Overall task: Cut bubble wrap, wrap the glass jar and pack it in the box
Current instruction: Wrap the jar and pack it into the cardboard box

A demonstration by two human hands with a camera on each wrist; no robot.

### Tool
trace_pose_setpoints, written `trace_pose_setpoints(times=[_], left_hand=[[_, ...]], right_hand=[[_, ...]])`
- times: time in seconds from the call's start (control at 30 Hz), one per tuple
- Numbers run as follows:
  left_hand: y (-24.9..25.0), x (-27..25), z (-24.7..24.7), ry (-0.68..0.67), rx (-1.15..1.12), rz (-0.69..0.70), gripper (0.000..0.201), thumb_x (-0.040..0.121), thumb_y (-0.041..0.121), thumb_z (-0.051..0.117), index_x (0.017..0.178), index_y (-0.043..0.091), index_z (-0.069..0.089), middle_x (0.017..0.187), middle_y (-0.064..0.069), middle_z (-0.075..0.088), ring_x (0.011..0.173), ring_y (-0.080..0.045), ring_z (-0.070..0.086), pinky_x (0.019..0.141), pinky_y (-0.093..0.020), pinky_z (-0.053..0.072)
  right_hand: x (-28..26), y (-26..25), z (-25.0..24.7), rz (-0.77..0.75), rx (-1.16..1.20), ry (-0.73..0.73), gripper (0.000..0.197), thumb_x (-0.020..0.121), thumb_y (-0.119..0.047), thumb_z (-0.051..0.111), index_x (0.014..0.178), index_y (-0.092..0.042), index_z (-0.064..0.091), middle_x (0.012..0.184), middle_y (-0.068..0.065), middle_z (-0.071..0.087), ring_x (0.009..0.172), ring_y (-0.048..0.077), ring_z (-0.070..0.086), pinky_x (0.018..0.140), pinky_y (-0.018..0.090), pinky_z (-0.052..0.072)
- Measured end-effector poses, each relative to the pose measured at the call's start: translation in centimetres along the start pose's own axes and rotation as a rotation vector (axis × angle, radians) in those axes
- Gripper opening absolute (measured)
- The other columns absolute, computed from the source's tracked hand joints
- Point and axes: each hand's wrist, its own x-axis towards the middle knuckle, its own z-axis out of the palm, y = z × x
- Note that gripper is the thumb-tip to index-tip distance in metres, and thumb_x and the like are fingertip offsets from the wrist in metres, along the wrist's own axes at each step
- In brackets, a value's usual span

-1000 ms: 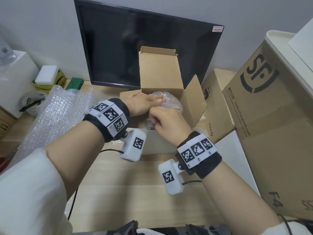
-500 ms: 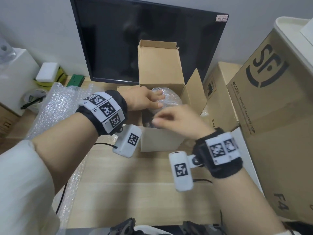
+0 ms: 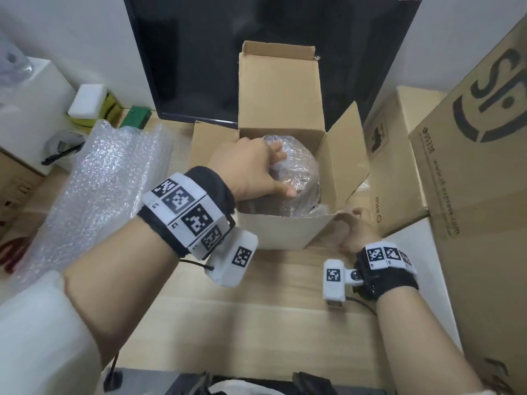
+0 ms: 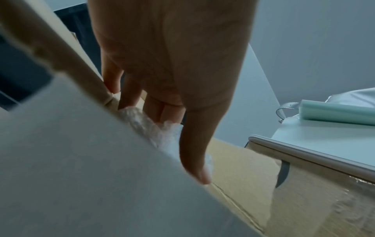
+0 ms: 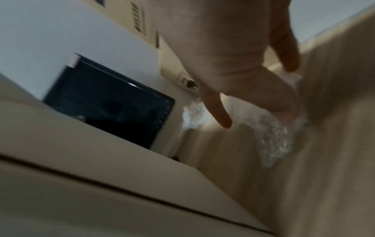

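An open cardboard box [image 3: 273,232] stands mid-table with its flaps up. Inside sits the glass jar wrapped in bubble wrap [image 3: 299,172]. My left hand [image 3: 248,169] reaches into the box and grips the wrapped jar from the left, fingers on its far side and thumb along its near side. In the left wrist view that hand [image 4: 172,64] points down past the box wall onto the wrap [image 4: 146,121]. My right hand [image 3: 353,229] is outside the box's front right corner. The blurred right wrist view shows its fingers [image 5: 221,115] extended toward a scrap of bubble wrap [image 5: 274,141].
A loose bubble wrap sheet [image 3: 114,178] lies left of the box, with red-handled scissors [image 3: 14,249] at the left edge. A black monitor [image 3: 271,52] stands behind. A small carton [image 3: 393,155] and a large printed carton [image 3: 470,181] crowd the right side.
My right hand has let go of the wrapped jar and dropped to the box's front right corner. The left hand has stayed on the jar, which now sits lower in the box.
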Motion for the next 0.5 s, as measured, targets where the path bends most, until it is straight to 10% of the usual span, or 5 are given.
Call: trace_pose_setpoints(times=[0.17, 0.33, 0.5], left_hand=[[0.0, -0.3, 0.9, 0.027, 0.102, 0.034, 0.096, 0.064, 0.062, 0.068, 0.144, 0.026, 0.030, 0.156, 0.011, 0.018, 0.143, -0.023, 0.019, 0.117, -0.042, 0.011], [-0.4, -1.3, 2.3, 0.106, 0.079, 0.078, 0.098, 0.066, 0.048, 0.076, 0.145, 0.028, 0.022, 0.158, 0.010, 0.011, 0.146, -0.022, 0.006, 0.116, -0.040, -0.002], [-0.7, -1.2, 2.2, 0.108, 0.058, 0.106, 0.093, 0.070, 0.046, 0.073, 0.145, 0.029, 0.022, 0.158, 0.010, 0.011, 0.146, -0.022, 0.007, 0.115, -0.040, -0.003]], right_hand=[[0.1, 1.5, 0.6, 0.018, -0.003, 0.126, 0.030, 0.076, 0.002, 0.056, 0.102, -0.009, 0.065, 0.113, 0.015, 0.052, 0.091, 0.032, 0.054, 0.080, 0.030, 0.044], [-3.0, -0.8, -6.6, -0.066, 0.357, 0.723, 0.021, 0.077, -0.001, 0.057, 0.095, -0.005, 0.066, 0.101, 0.018, 0.064, 0.093, 0.034, 0.058, 0.073, 0.025, 0.035], [-10.3, -9.2, -15.4, -0.483, 0.664, 1.021, 0.031, 0.072, -0.004, 0.062, 0.083, -0.031, 0.049, 0.090, -0.017, 0.054, 0.083, -0.013, 0.050, 0.081, 0.007, 0.038]])
